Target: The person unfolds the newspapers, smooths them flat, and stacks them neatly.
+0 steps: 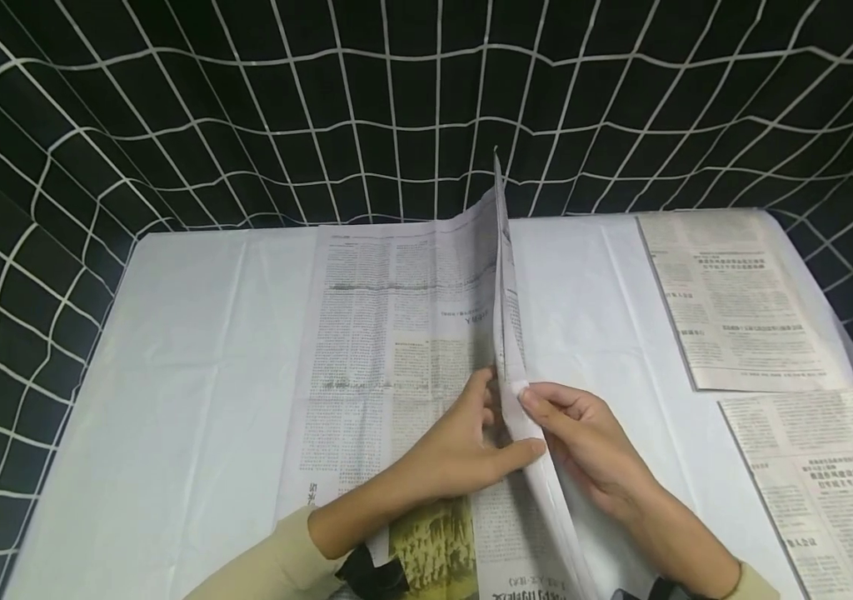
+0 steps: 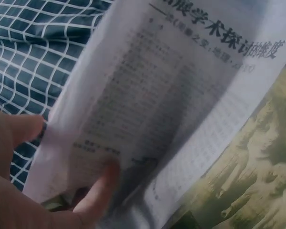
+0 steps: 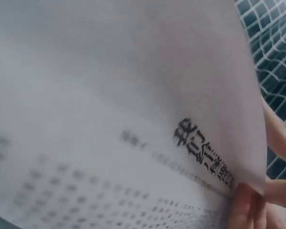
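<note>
A large newspaper sheet (image 1: 355, 333) lies on the white table, its right part raised into a tall upright fold (image 1: 511, 333). My left hand (image 1: 456, 450) holds the fold's edge, thumb reaching over the top and fingers on the left face. Slightly farther along, my right hand (image 1: 591, 437) pinches the same edge with its thumb on top and the other fingers partly hidden behind the paper. In the left wrist view, the left hand's fingers (image 2: 102, 191) straddle the printed sheet's edge. The right wrist view shows the right hand's fingertips (image 3: 245, 205) gripping the paper's edge.
Two folded newspapers lie at the right, one at the back (image 1: 741, 308) and one at the front (image 1: 824, 492). A white cloth (image 1: 157, 375) covers the table. Black walls with white netting (image 1: 396, 108) stand behind and at the sides.
</note>
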A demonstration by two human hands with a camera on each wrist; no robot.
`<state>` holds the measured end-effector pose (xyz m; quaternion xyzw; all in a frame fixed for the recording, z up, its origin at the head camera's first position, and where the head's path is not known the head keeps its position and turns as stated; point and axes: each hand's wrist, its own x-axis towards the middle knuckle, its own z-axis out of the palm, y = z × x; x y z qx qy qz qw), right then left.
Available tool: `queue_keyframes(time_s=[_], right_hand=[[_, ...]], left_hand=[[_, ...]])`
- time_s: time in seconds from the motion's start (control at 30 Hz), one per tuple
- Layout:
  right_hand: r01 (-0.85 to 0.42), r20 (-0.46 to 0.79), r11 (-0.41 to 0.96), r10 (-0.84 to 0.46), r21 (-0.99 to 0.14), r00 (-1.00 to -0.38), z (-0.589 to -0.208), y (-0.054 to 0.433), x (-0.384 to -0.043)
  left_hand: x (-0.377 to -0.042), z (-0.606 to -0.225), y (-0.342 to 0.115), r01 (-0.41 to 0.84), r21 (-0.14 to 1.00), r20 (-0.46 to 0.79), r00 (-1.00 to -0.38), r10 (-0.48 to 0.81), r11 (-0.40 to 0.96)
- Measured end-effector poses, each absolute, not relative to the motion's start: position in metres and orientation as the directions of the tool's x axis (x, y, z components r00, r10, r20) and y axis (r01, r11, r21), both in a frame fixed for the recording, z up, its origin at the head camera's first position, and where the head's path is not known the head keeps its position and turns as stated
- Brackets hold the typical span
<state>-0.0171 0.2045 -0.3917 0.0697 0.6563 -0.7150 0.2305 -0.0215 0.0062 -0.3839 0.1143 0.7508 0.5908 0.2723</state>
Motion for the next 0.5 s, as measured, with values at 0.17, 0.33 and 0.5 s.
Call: queue_keyframes(time_s=[0.17, 0.33, 0.5], right_hand=[[0.367, -0.358, -0.007, -0.207, -0.930, -0.911, -0.389, 0.200, -0.014], [0.312, -0.303, -0.021, -0.184, -0.950, -0.935, -0.390, 0.201, -0.015], [0.265, -0.267, 0.036, -0.164, -0.964, -0.950, -0.390, 0.204, -0.013]], left_hand=[[-0.022, -0.390, 0.008, -0.109, 0.966, -0.215, -0.846, 0.487, 0.236], [-0.023, -0.395, -0.001, -0.176, 0.968, -0.244, -0.829, 0.504, 0.179], [-0.024, -0.399, -0.012, -0.190, 0.967, -0.250, -0.830, 0.499, 0.170]])
